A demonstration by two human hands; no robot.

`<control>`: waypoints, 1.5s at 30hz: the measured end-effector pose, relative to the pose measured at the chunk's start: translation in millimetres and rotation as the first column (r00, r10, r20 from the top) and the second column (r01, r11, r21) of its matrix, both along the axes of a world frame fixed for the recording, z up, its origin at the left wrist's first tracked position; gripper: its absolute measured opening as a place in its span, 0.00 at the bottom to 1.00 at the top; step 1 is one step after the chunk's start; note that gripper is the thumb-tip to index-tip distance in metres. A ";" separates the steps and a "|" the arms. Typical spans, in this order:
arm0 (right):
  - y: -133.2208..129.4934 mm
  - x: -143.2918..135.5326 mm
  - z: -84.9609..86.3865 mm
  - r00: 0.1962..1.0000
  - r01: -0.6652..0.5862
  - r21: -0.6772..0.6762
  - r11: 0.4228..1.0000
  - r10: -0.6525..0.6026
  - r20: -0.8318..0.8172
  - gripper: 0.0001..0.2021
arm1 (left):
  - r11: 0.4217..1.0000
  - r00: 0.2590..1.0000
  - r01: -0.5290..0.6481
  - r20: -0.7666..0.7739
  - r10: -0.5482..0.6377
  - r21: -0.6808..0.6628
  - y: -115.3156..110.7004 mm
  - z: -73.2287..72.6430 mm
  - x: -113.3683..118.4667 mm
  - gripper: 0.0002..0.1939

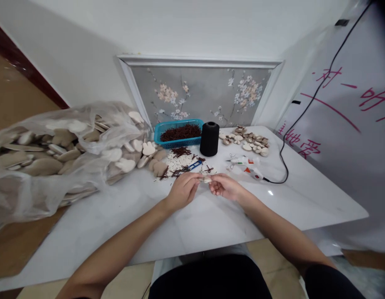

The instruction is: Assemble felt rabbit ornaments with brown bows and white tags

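A small pale padded piece (206, 180) is held up between my two hands, just above the near side of the table. My left hand (183, 190) pinches its left edge with thumb and fingertips. From the other side, my right hand (227, 187) grips the right edge, fingers curled in. The fingers cover much of the piece, so its full shape is hidden. Just beyond lie dark brown bows (208, 169), blue-handled thread snips (195, 165) and a scatter of small white bits (176, 161).
A blue basket (179, 145) of brown bows stands behind, beside a black thread cone (209, 139). To the right lie a white glue gun (253, 171) with a black cord and a pile of padded shapes (254, 143). At left, a clear plastic bag (96, 174) spills beige and white pieces.
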State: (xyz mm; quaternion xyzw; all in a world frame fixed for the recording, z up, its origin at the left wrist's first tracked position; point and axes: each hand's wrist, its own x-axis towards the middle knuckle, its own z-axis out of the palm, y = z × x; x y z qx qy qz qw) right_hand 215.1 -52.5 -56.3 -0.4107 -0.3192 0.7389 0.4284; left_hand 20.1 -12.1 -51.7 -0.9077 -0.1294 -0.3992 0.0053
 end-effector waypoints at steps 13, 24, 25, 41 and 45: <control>30.3 -10.5 120.5 0.990 -0.039 0.497 0.867 -0.034 0.136 0.25 | 0.857 0.949 0.026 0.283 0.140 -0.514 9.1 129.3 16.8 0.13; 28.1 -16.4 140.3 0.986 -0.121 0.539 0.834 0.037 0.164 0.19 | 0.758 0.943 0.153 0.322 0.079 -0.634 4.0 153.7 1.5 0.12; 29.8 -16.1 140.3 0.987 -0.096 0.557 0.825 0.006 0.160 0.19 | 0.755 0.943 0.161 0.326 0.073 -0.635 6.5 153.6 1.6 0.12; 39.6 -22.1 128.2 0.995 0.086 0.695 0.714 -0.093 -0.027 0.18 | 0.992 0.965 -0.127 0.229 0.129 -0.026 10.9 145.1 14.1 0.08; 31.7 -19.7 129.1 0.994 0.054 0.735 0.676 -0.106 0.024 0.17 | 0.995 0.964 -0.101 0.245 0.102 -0.019 14.3 142.7 13.8 0.07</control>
